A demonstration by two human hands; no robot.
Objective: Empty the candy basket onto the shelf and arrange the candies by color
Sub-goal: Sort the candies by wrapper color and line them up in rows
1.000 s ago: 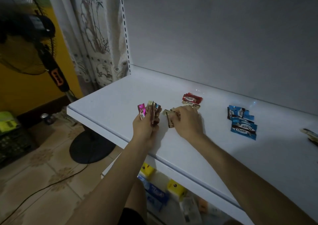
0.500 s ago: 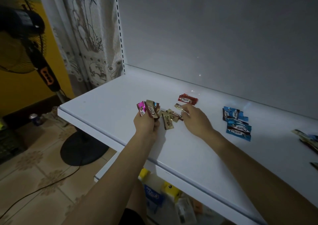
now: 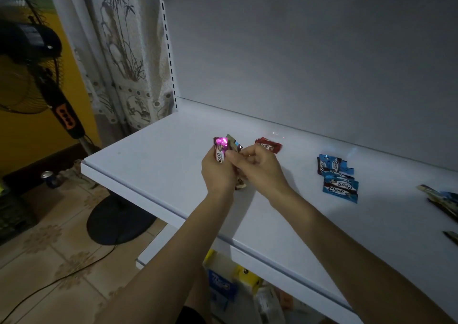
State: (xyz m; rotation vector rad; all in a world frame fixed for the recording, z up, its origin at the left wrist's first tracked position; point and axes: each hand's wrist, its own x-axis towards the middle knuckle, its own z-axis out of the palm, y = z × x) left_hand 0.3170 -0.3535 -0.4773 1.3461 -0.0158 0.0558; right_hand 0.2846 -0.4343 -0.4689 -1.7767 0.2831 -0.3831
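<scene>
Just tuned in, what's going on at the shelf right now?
A person is sorting wrapped candies on the white shelf. The left hand grips a mixed bunch topped by a pink one, and the right hand pinches at it. The red candies and a blue pile lie apart; loose candies sit at the right edge.

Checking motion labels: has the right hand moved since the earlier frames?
Yes. The right hand has shifted left, from just right of the red candies to meet the left hand.
</scene>
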